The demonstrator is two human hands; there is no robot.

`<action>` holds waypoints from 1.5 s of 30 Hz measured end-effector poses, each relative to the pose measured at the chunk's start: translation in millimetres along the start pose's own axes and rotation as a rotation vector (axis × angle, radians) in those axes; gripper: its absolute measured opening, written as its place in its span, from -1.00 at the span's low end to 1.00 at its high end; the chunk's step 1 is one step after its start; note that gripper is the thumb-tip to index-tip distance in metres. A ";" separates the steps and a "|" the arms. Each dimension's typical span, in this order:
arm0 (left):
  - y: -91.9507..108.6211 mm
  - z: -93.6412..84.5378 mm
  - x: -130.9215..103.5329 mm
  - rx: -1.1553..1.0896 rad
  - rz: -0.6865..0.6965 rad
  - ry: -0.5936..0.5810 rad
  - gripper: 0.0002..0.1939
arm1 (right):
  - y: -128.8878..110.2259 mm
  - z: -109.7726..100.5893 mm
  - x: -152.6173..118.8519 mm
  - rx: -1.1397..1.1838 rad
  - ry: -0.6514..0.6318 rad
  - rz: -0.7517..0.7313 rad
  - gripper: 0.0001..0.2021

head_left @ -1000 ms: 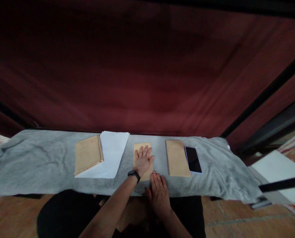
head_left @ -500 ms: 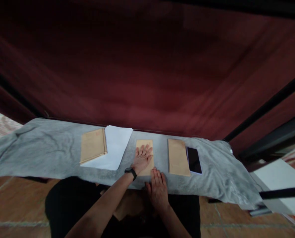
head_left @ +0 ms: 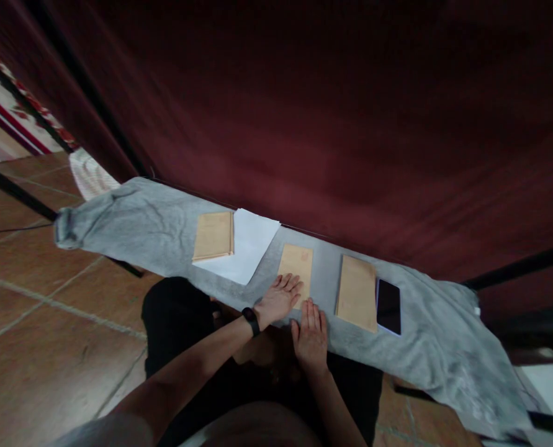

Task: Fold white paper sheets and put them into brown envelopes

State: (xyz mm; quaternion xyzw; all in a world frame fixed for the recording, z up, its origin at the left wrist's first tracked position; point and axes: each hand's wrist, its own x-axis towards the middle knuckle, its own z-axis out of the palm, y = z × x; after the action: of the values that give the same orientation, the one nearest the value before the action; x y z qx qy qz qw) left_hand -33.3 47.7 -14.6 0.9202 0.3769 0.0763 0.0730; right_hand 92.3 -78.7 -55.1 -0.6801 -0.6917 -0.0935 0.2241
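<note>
Left hand: flat, palm down, fingers extended and close together, pointing toward 1 o'clock.
Left wrist: carries a black band; forearm bare, entering from 7 o'clock.
Right hand: flat, palm down, fingers straight and together, pointing toward 12 o'clock.
Right forearm: bare, entering from 5 o'clock.
Relative position: right hand lies at 4 o'clock of the left hand, just beside it; contact cannot be determined.

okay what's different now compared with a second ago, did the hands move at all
The left hand slid back toward the person, from the middle of the centre envelope to its near end. The right hand stays flat on the grey cloth below it. Envelopes, white paper and phone kept their places.
</note>
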 end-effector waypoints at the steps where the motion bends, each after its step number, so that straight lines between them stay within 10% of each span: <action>1: 1.6 -0.3 -5.9 0.005 0.038 0.004 -0.51 | 0.6 0.3 -0.5 -0.001 -0.003 -0.009 -0.41; 20: -22.5 -22.9 -43.7 -0.076 0.403 0.011 -0.33 | 8.6 -0.4 -6.5 0.035 -0.010 -0.076 -0.31; 45: -24.9 -1.9 -71.6 0.149 0.012 0.260 -0.47 | -20.2 -16.6 10.7 0.102 -0.071 -0.034 -0.46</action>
State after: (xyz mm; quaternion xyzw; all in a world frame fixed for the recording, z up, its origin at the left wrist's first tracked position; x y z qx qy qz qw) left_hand -101.1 14.9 -23.6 0.9077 0.3822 0.1670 -0.0452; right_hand 75.8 -77.5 -32.3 -0.6588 -0.7145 -0.0378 0.2324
